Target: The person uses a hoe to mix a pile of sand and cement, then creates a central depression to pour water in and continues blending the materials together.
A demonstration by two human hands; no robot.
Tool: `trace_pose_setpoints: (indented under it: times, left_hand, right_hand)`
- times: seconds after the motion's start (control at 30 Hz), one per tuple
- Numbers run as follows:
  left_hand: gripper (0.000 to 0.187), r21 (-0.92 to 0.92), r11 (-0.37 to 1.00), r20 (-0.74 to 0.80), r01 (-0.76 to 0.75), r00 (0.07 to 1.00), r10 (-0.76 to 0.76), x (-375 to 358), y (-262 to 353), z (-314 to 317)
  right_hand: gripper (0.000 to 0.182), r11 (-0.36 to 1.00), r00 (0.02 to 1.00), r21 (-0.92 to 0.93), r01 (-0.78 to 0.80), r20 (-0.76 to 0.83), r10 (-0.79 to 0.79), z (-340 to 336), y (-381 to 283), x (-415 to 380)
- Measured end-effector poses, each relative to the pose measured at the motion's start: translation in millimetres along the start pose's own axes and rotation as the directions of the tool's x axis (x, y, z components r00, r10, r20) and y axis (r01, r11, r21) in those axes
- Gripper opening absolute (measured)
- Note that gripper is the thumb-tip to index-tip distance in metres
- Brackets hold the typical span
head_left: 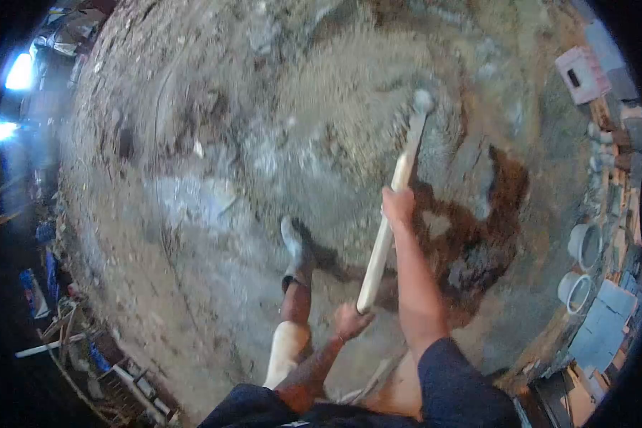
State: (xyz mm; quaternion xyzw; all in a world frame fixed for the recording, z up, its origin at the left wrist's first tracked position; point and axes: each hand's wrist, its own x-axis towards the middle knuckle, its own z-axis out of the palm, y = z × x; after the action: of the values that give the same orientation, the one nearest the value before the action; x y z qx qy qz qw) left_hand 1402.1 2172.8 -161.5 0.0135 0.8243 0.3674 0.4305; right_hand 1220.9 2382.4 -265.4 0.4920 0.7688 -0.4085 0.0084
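A long-handled digging tool (379, 258) with a pale wooden shaft slants away from me across the ground. My left hand (353, 321) is closed around the shaft's near end. Farther up, my right hand (399, 205) grips the same shaft just below where the grey metal neck (417, 130) begins. The tool's far end meets a heap of damp, crumbly soil (364, 93), and the blade's shape is hidden there. Dark wet earth (510, 182) lies right of the shaft. My foot (292, 242), greyish with mud, stands on the ground left of the tool.
Along the right edge are a pink crate (583, 75), two whitish buckets (575, 291), stacked bricks and grey-blue boards (603, 328). Sticks, pipes and scrap (71, 342) line the lower left. Uneven muddy ground surrounds me. Bright lights show at the upper left.
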Motion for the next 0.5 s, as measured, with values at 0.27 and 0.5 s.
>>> trace_pose_setpoints:
  times: [0.27, 0.5]
  left_hand:
    - [0.051, 0.154, 0.925, 0.066, 0.347, 0.930, -0.360, -95.9, -21.3, 125.0]
    - [0.045, 0.112, 0.979, 0.059, 0.173, 0.982, -0.180, -98.6, 13.4, 158.0]
  right_hand:
    - [0.029, 0.997, 0.974, 0.066, 0.028, 0.221, -0.042, -29.9, 128.0, -83.1]
    - [0.038, 0.982, 0.973, 0.184, -0.034, 0.231, -0.010, -137.1, 63.1, -79.4]
